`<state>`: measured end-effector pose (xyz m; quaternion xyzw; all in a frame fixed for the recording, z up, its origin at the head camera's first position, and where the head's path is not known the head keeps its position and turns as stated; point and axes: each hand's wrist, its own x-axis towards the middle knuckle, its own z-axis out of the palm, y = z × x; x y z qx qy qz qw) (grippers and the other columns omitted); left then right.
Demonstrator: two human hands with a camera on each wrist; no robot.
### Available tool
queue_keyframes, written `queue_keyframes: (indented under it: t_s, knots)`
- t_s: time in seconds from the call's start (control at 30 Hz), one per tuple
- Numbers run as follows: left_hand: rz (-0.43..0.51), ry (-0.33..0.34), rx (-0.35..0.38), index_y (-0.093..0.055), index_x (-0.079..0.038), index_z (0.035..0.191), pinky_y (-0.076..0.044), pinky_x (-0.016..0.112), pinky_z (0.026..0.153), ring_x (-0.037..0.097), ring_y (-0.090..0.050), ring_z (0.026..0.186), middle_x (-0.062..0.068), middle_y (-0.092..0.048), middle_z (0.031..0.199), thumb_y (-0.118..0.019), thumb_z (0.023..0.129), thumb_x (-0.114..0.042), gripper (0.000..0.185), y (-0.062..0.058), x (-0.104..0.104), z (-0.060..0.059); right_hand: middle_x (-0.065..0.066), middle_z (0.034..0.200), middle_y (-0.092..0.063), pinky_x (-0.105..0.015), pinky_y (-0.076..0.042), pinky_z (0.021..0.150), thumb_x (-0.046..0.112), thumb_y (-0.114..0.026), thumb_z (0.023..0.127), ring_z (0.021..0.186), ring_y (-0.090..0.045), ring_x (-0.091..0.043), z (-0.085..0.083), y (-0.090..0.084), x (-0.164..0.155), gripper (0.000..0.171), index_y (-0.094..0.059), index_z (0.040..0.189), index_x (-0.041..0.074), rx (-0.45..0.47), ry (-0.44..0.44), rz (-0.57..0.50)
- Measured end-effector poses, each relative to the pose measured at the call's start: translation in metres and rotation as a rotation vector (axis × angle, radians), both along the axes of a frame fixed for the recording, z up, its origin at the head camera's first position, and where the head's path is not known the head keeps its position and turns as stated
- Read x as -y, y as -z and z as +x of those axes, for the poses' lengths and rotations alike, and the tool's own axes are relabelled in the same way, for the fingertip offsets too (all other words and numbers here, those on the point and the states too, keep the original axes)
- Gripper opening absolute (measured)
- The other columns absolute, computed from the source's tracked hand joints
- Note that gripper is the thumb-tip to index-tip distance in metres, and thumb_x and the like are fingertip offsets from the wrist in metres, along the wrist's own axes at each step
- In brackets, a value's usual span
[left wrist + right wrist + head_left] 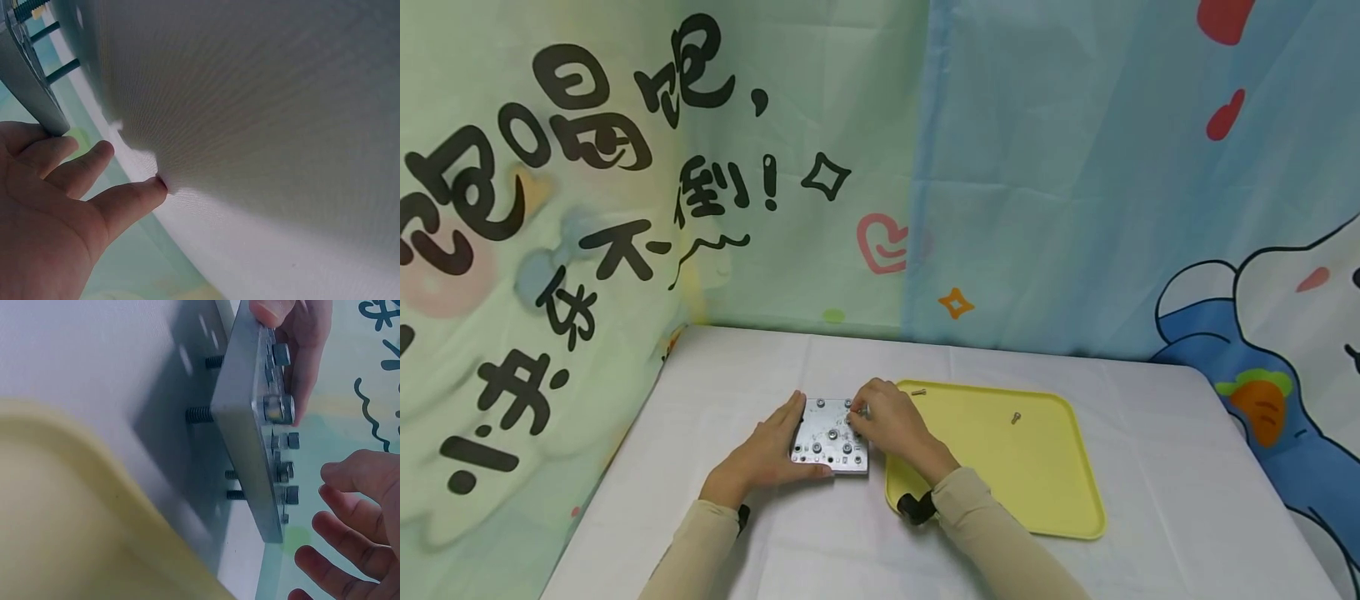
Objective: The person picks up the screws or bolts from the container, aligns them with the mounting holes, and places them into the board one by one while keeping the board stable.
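On the white-covered table [715,500], the person's left hand [765,457] lies along the left edge of a square metal plate [831,443]. Its fingers are stretched nearly straight, and the thumb runs along the plate's near edge, so the hand steadies the plate rather than wrapping it. The left wrist view shows the same thing from below: loose, slightly bent fingers [81,164] beside the plate's corner [28,87], the thumb tip touching the cloth.

The plate sits just left of a yellow tray [1045,492], near the table's middle, and carries several socket-head bolts [279,407] whose threaded ends poke out underneath and hold it off the cloth (the right wrist view shows this gap plainly).

The right hand [891,423] hovers over the plate's far right corner, fingers curled together at a small silvery piece there, probably a bolt head. From the head view the pinch is too small to confirm, and the right wrist view shows only loosely spread fingers [350,512] beside the bolts.

Further right, two loose screws show: one [918,391] at the tray's far edge, another [1015,418] lying inside it.
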<state>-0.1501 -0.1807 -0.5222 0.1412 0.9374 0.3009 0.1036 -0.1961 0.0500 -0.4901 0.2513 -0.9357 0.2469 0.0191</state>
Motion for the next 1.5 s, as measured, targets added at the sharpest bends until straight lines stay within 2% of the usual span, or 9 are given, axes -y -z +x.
queue_keyframes:
  t_s: [0.17,0.4,0.67,0.9,1.07,1.23,1.5]
  knots:
    - [0.005,-0.005,0.009,-0.016,-0.006,0.16,-0.021,0.059,0.116,0.028,-0.019,0.15,0.007,-0.013,0.166,-0.078,0.068,-0.071,0.129,-0.001,-0.001,0.0,-0.005,0.103,-0.065,-0.043,-0.052,0.087,0.017,-0.072,0.088,0.1,-0.06,-0.027,0.0,-0.001,-0.009,0.008,-0.072,0.089,0.01,0.002,0.021,-0.027]
    - [0.003,-0.004,0.006,-0.015,-0.004,0.16,-0.022,0.06,0.116,0.029,-0.019,0.15,0.008,-0.013,0.166,-0.079,0.069,-0.07,0.13,-0.001,-0.002,0.0,-0.009,0.104,-0.065,-0.047,-0.051,0.087,0.013,-0.072,0.089,0.102,-0.06,-0.031,-0.008,0.008,-0.036,0.011,-0.071,0.097,0.006,0.004,0.031,-0.08]
    - [0.004,-0.009,0.012,-0.014,-0.005,0.16,-0.02,0.059,0.116,0.027,-0.017,0.15,0.007,-0.012,0.167,-0.08,0.069,-0.068,0.129,0.0,-0.001,-0.001,-0.013,0.11,-0.065,-0.045,-0.05,0.091,0.01,-0.07,0.092,0.105,-0.059,-0.032,-0.022,0.02,-0.073,0.022,-0.071,0.112,0.001,0.085,0.107,-0.148]
    - [0.003,-0.007,0.012,-0.015,-0.004,0.16,-0.021,0.059,0.116,0.027,-0.017,0.15,0.008,-0.012,0.166,-0.08,0.068,-0.07,0.131,0.0,-0.001,-0.001,-0.016,0.112,-0.063,-0.049,-0.049,0.093,0.01,-0.068,0.095,0.107,-0.058,-0.034,-0.032,0.031,-0.094,0.026,-0.068,0.118,-0.001,0.117,0.15,-0.104]
    - [0.005,-0.007,0.017,-0.014,-0.004,0.16,-0.02,0.058,0.117,0.028,-0.017,0.15,0.008,-0.012,0.166,-0.08,0.067,-0.071,0.132,-0.001,-0.002,0.0,-0.015,0.108,-0.064,-0.048,-0.05,0.089,0.007,-0.066,0.095,0.101,-0.058,-0.033,-0.036,0.035,-0.101,0.024,-0.069,0.117,-0.001,0.103,0.15,-0.051]
    - [0.0,-0.01,0.023,-0.014,-0.005,0.16,-0.019,0.057,0.117,0.027,-0.017,0.15,0.007,-0.012,0.166,-0.079,0.067,-0.072,0.132,-0.001,-0.002,0.0,-0.013,0.1,-0.065,-0.047,-0.051,0.082,0.005,-0.067,0.093,0.093,-0.058,-0.032,-0.038,0.035,-0.101,0.017,-0.072,0.109,0.001,0.067,0.139,-0.017]
    - [0.002,-0.009,0.014,-0.014,-0.004,0.16,-0.02,0.057,0.117,0.028,-0.018,0.15,0.008,-0.013,0.166,-0.079,0.068,-0.071,0.131,0.0,-0.002,-0.001,-0.008,0.093,-0.061,-0.045,-0.05,0.076,0.013,-0.075,0.09,0.088,-0.055,-0.029,-0.037,0.035,-0.094,0.008,-0.073,0.096,0.008,0.047,0.187,0.066]
